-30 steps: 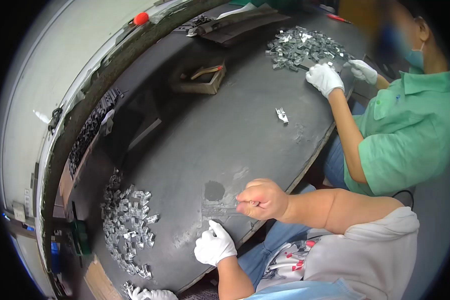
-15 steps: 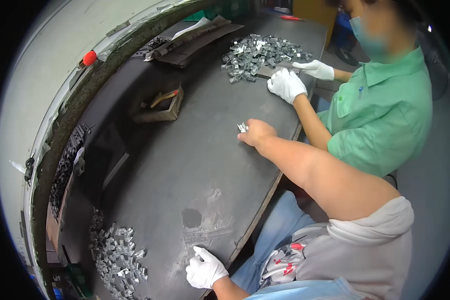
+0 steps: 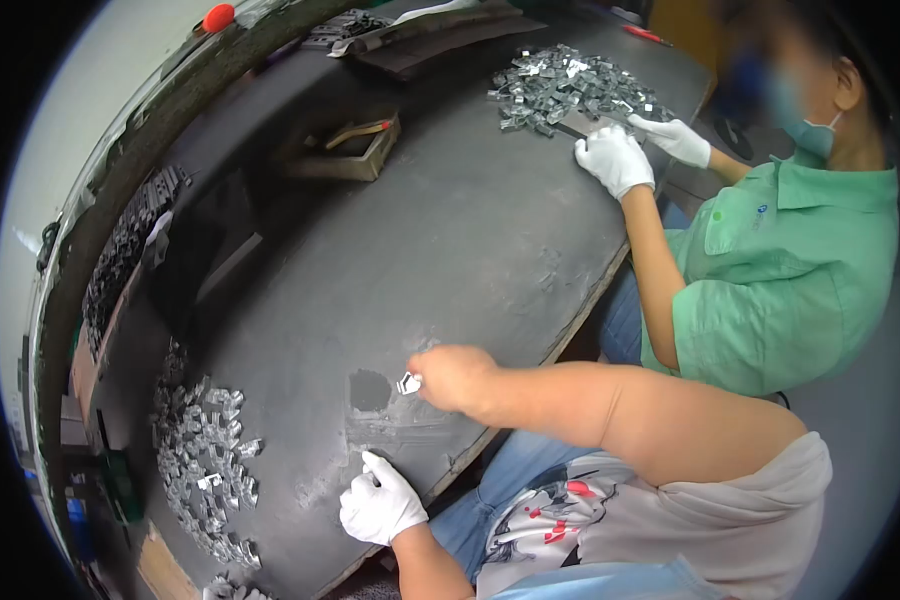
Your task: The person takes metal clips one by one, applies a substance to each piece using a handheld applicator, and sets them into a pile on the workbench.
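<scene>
My right hand (image 3: 455,378), bare, pinches a small bright metal clip (image 3: 408,383) between thumb and fingertips, just above the table. Below it in the view, my left hand (image 3: 383,503) wears a white glove. Its fingers are curled in near the table's front edge, and anything inside them is hidden. A dark square patch (image 3: 370,390) marks the tabletop beside the clip. To the left of my gloved hand lies a loose heap of similar metal clips (image 3: 205,470).
A co-worker in a green shirt (image 3: 770,280) sits alongside, with gloved hands (image 3: 615,160) at another pile of metal pieces (image 3: 570,85). A wooden box (image 3: 375,150) holds a yellowish-handled tool (image 3: 355,131). Dark metal parts (image 3: 130,250) line the table's far side.
My right hand has drawn back from near the co-worker toward my left hand, still pinching the small metal clip. My left hand stays curled by the table edge. The camera view has shifted.
</scene>
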`<state>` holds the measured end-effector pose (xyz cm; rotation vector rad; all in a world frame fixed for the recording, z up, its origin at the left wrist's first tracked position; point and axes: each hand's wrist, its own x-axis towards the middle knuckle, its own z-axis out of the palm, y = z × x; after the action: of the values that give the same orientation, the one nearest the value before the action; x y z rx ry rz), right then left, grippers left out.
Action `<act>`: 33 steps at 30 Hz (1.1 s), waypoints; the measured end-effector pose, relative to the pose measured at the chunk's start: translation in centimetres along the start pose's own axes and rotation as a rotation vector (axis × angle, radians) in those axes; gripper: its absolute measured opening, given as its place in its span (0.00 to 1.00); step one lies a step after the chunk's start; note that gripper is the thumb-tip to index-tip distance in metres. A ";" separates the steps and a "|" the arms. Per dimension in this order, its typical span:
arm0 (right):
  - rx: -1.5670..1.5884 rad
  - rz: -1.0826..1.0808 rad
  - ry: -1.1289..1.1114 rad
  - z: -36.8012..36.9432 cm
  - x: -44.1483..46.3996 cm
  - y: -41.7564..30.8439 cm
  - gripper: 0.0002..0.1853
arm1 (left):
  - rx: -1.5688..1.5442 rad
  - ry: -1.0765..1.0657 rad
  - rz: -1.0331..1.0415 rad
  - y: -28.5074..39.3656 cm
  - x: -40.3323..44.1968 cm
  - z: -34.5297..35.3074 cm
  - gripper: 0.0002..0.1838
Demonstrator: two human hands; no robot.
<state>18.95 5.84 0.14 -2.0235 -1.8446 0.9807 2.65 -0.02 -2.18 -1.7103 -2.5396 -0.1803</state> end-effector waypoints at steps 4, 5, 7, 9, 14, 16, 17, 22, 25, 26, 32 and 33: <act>0.034 -0.030 -0.143 1.4 -1.1 -1.3 0.12 | -0.161 0.128 0.185 -0.4 -0.1 0.9 0.16; 0.065 -0.033 -0.216 1.3 -1.7 -1.8 0.12 | -0.187 0.199 0.247 -0.5 -0.2 1.4 0.15; 0.296 -0.130 -0.094 -0.5 -3.2 -2.5 0.10 | -0.240 0.342 0.375 -0.1 -0.1 2.2 0.14; 0.693 -0.216 0.078 -1.7 -4.2 -2.5 0.09 | -0.279 0.255 0.312 1.0 -0.2 2.4 0.14; 0.786 -0.520 0.476 -0.7 -3.9 0.4 0.08 | -0.277 0.229 0.403 1.7 0.2 2.1 0.12; 0.650 -0.495 0.539 -1.1 -3.9 0.9 0.10 | -0.282 0.225 0.414 2.1 0.4 1.4 0.11; 0.564 -0.469 0.556 -1.4 -3.9 1.4 0.11 | -0.281 0.219 0.401 2.4 0.4 1.1 0.11; 0.632 -0.174 0.404 -3.2 -4.1 1.0 0.15 | -0.340 0.178 0.383 1.9 0.8 1.6 0.12; 0.628 -0.178 0.402 -2.9 -4.2 1.1 0.15 | -0.352 0.198 0.377 1.7 0.8 2.3 0.13; 0.617 -0.187 0.415 -2.2 -4.1 1.4 0.15 | -0.329 0.182 0.367 1.8 0.8 2.2 0.13; 0.912 -0.148 0.308 -1.9 -3.6 -0.6 0.10 | -0.256 0.105 0.310 3.0 1.0 1.7 0.12; 0.960 -0.234 0.307 -1.6 -3.3 -0.9 0.10 | -0.254 0.103 0.318 3.0 1.2 1.8 0.12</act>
<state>19.28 3.24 2.89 -1.2459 -1.0752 1.1033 5.01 2.45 -3.67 -2.1040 -2.2121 -0.5735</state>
